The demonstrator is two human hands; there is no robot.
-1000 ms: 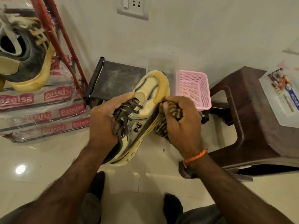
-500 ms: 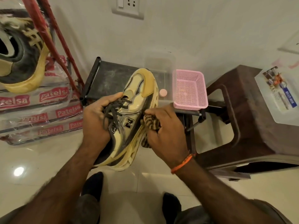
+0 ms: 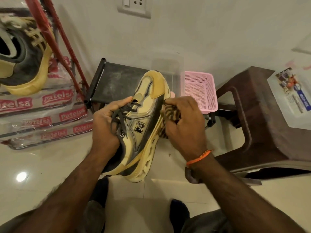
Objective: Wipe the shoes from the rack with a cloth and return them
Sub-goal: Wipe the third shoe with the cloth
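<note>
**Q:** State the position of the work item and the reason for it.

**A:** I hold the shoe (image 3: pixel 143 125) in mid-air above the floor (image 3: pixel 50 165), toe toward 12 o'clock and heel toward 6 o'clock. It is rolled so that the sole faces 3 o'clock. I judge that this presents the midsole edge to my wiping hand.

**Q:** State the condition of each hand.

**A:** My left hand (image 3: pixel 106 125) is curled round the laced upper at 9 o'clock, thumb near the tongue. This grip fixes the shoe against wiping pressure. My right hand (image 3: pixel 183 125) is closed round the bunched striped cloth (image 3: pixel 170 115) and presses it to the sole edge at 3 o'clock.

**Q:** State the location of the second shoe.

**A:** The second shoe (image 3: pixel 21 64) sits at 10 o'clock on the red rack (image 3: pixel 55 39), well apart from my hands.

**Q:** State the task status.

**A:** In my judgement, wiping is in progress. The held shoe is not yet returned. The pink basket (image 3: pixel 200 91) at 1 o'clock is not in use.
</note>
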